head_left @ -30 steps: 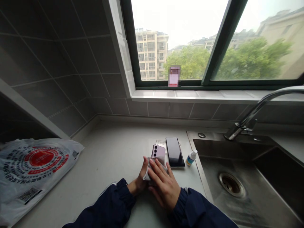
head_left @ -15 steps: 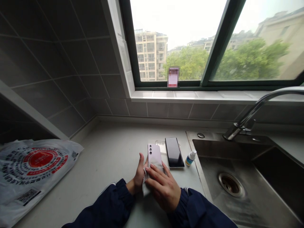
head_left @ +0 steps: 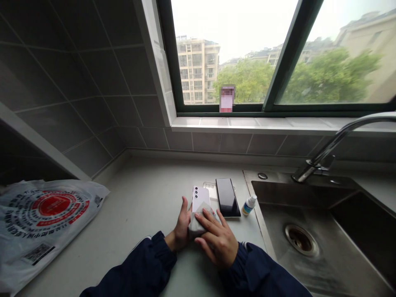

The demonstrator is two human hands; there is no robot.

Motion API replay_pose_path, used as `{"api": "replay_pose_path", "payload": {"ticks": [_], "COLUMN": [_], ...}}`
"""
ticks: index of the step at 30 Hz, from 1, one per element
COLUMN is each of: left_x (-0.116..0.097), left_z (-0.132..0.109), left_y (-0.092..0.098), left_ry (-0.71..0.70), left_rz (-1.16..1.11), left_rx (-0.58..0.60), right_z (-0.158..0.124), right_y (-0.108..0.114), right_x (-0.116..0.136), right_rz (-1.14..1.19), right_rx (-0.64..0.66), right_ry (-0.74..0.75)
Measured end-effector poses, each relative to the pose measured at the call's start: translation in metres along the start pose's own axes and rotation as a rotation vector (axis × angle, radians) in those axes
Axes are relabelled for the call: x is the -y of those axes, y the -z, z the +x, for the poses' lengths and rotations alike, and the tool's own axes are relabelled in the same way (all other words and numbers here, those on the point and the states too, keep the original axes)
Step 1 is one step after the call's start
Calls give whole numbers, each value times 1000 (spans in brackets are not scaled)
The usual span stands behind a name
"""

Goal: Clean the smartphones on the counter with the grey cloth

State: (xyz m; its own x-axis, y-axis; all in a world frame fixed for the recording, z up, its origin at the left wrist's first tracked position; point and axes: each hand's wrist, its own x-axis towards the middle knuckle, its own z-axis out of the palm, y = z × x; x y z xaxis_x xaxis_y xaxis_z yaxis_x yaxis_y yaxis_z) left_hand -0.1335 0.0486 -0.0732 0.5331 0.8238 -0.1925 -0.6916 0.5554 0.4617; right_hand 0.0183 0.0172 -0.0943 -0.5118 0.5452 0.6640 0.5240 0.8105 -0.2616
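A pale lilac smartphone (head_left: 200, 197) lies back up in my left hand (head_left: 182, 225), its camera lenses at the far left corner. My left thumb stands up along its left side, while the other fingers are mostly hidden beneath it. Over the phone's near half lies a thin greyish-white cloth (head_left: 196, 226), which my right hand (head_left: 218, 241) presses down with outstretched fingers. Just beyond the phone, a clear phone case (head_left: 210, 190) is partly covered by a second, dark-screened phone (head_left: 227, 198) on the counter. A small white-capped bottle (head_left: 249, 205) stands right of that phone.
To the right is a steel sink (head_left: 321, 268) with a chrome faucet (head_left: 321, 154). A printed white plastic bag (head_left: 18, 247) lies at the left on the pale counter (head_left: 148, 185). A window with a tiled sill (head_left: 241, 122) rises behind.
My right hand and the cloth have shifted slightly over the phone's back, and the cloth now spreads farther to the right. The left hand keeps its hold on the phone.
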Motion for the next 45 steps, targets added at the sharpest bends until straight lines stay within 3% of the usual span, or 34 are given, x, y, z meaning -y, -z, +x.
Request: {"api": "replay_pose_path", "payload": {"ticks": [8, 15, 21, 29, 45], "left_x": [1, 2, 2, 6, 1], "left_z": [1, 2, 0, 8, 6], "left_y": [2, 1, -3, 9, 2], "left_ry": [-28, -56, -31, -53, -109], "left_rz": [58, 88, 88, 100, 20], "left_rx": [-14, 2, -16, -39, -50], "right_z": [2, 1, -2, 0, 1], "right_y": [3, 3, -1, -1, 2], "right_x": [-4, -2, -2, -1, -6], "right_rz": [-24, -23, -32, -21, -107], "right_rx": [-64, -123, -122, -106, -66], "right_ry": [-84, -72, -52, -31, -46]}}
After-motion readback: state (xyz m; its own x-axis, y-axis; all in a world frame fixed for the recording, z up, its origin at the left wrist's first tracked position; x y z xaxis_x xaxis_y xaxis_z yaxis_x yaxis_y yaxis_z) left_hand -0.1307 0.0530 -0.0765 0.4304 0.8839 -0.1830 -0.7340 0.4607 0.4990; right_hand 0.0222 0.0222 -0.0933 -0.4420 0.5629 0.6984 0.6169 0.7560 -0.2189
